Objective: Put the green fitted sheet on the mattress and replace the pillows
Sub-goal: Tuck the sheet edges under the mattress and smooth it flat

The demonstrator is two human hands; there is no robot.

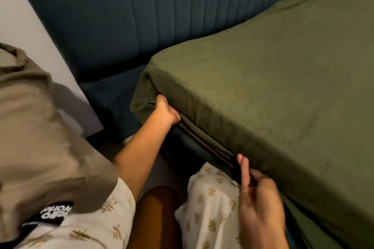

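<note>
green fitted sheet point(273, 79) over mattress

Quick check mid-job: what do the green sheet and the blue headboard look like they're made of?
Green sheet: soft woven fabric, probably cotton or a blend, matte; it creases and bunches at the corner by the left hand. Headboard: padded upholstery, matte with a velvety look, stitched into vertical channels. Exact fibres can't be told.

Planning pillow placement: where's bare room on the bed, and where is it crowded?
Free: the sheet-covered mattress top, from the blue headboard rightward. Crowded: the near corner and side edge, where the left hand grips the green sheet and the right hand works the hem.
</note>
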